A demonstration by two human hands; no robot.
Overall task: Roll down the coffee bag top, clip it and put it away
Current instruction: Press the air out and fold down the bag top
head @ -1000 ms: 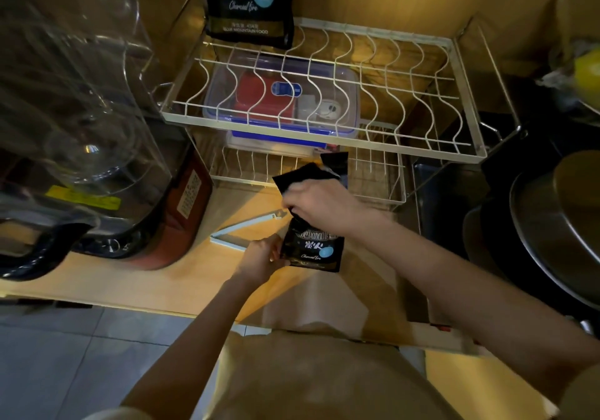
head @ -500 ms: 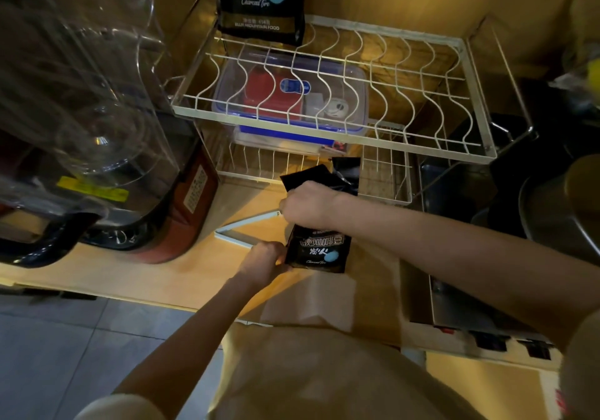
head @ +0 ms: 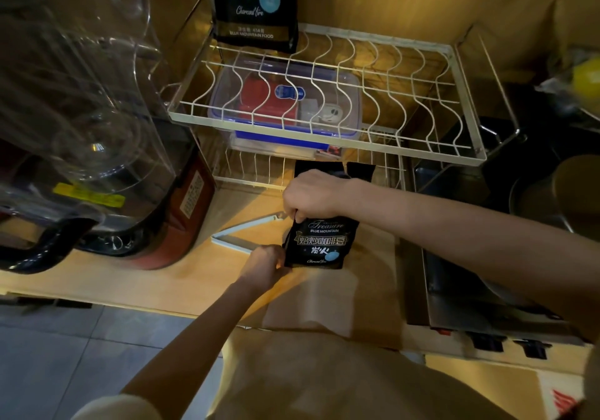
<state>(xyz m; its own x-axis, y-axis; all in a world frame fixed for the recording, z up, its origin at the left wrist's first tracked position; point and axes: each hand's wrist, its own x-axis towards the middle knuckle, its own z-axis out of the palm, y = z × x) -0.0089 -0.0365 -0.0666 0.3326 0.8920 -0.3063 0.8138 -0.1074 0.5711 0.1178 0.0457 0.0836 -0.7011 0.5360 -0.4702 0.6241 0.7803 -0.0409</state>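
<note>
A small black coffee bag (head: 319,244) stands on the wooden counter (head: 156,276) in front of the wire rack. My right hand (head: 313,196) grips the bag's upper part from above, and its open top flaps stick up behind the hand. My left hand (head: 264,265) pinches the bag's lower left corner. A white bag clip (head: 242,232) lies open in a V on the counter just left of the bag, partly hidden by my left hand.
A two-tier white wire rack (head: 324,147) stands behind, with a larger black coffee bag (head: 255,7) on top and a clear plastic box (head: 285,104) underneath. A blender (head: 81,134) fills the left. Dark cookware and a steel tray (head: 487,296) sit at the right.
The bag has been stood more upright and squarer to me, showing more of its front label. My right hand shifted up to its top; my left hand stays at the lower corner.
</note>
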